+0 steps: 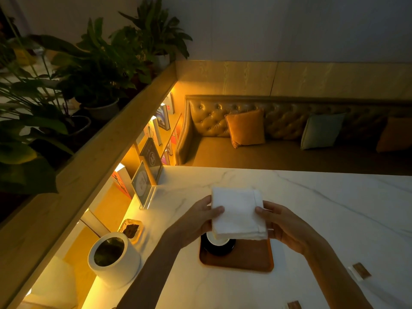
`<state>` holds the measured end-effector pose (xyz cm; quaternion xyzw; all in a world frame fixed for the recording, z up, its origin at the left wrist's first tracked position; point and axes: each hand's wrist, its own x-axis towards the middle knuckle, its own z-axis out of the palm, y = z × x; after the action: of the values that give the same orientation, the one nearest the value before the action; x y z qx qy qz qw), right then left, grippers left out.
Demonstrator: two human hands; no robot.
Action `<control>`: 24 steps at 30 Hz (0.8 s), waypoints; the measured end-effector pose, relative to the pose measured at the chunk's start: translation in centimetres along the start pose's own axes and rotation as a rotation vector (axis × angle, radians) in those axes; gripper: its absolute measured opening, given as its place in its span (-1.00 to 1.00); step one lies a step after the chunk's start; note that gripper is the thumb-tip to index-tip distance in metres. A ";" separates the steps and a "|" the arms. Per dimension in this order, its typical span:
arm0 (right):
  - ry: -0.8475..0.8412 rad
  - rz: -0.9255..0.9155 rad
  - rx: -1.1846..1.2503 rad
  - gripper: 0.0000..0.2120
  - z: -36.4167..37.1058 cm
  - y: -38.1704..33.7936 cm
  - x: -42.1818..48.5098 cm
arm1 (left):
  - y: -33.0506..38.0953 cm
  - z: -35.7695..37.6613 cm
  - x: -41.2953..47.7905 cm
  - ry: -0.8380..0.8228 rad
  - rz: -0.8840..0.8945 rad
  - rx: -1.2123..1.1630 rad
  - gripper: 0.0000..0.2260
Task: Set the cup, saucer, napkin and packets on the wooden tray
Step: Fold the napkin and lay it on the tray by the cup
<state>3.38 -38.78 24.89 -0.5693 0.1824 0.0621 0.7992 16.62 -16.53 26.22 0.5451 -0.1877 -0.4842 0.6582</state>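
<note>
Roughly halfway I'd say: the flat little packets (362, 271) lie on the marble table (334, 197) nearer me than the right hand (287, 226), glossy dark saucer (217, 250) and white cup (217, 241) sit on the rounded wooden tray (252, 259) under both hands, left hand (196, 221) and right pinching the soft folded napkin (237, 214) by its sides.

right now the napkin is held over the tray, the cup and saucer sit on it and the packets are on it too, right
Not quite. The packets lie on the table, to the right of the tray, not on it; the head view shows this. The rest stands: the napkin is held over the tray, and the cup and saucer sit on it.
</note>
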 end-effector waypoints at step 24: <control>0.180 -0.495 -0.253 -0.58 0.0 -0.3 -4.0 | 0.6 2.7 -1.1 -0.049 0.406 0.576 -0.60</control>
<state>-0.24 -38.40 26.62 -0.6949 0.0990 -0.1632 0.6934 14.30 -17.12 27.95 0.6479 -0.4370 -0.2837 0.5557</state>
